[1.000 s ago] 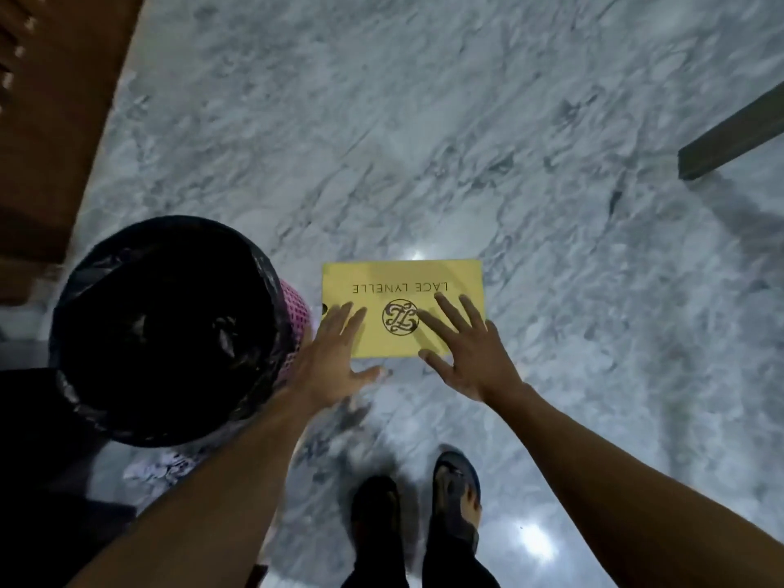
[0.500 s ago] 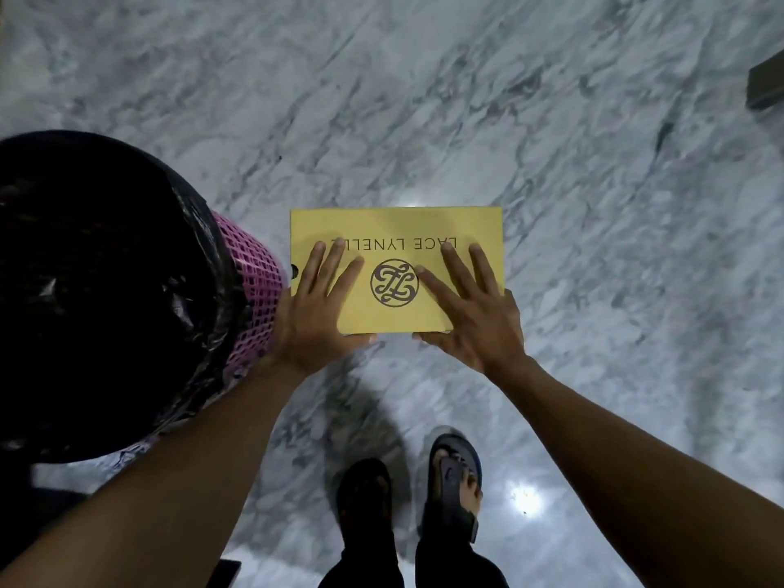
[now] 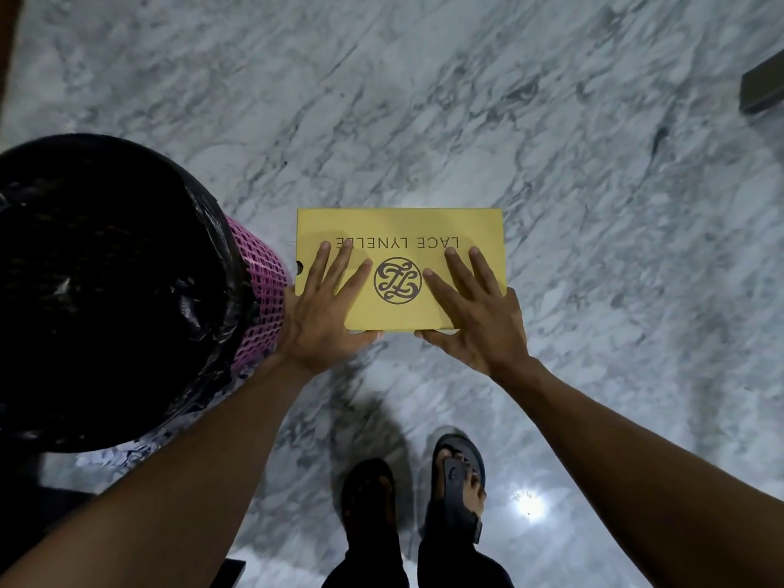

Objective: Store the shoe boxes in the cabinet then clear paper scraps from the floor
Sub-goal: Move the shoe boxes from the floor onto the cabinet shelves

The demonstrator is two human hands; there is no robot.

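A flat yellow shoe box [image 3: 399,231] with dark "LACE LYNELLE" lettering and a round logo lies on the marble floor in front of me. My left hand [image 3: 322,316] grips its near left corner, fingers spread on the lid and thumb along the near edge. My right hand [image 3: 475,316] holds the near right corner the same way. The cabinet is out of view.
A pink mesh bin [image 3: 263,282] lined with a black bag [image 3: 106,290] stands right against the box's left side. Something pale and crumpled [image 3: 123,454] shows at the bin's base. My sandalled feet [image 3: 456,481] are just behind the box. A dark object [image 3: 763,87] juts in at upper right.
Both hands went from hovering over the box to resting on its lid with thumbs at the near edge. The view dropped closer, and the wooden cabinet on the left left the frame.
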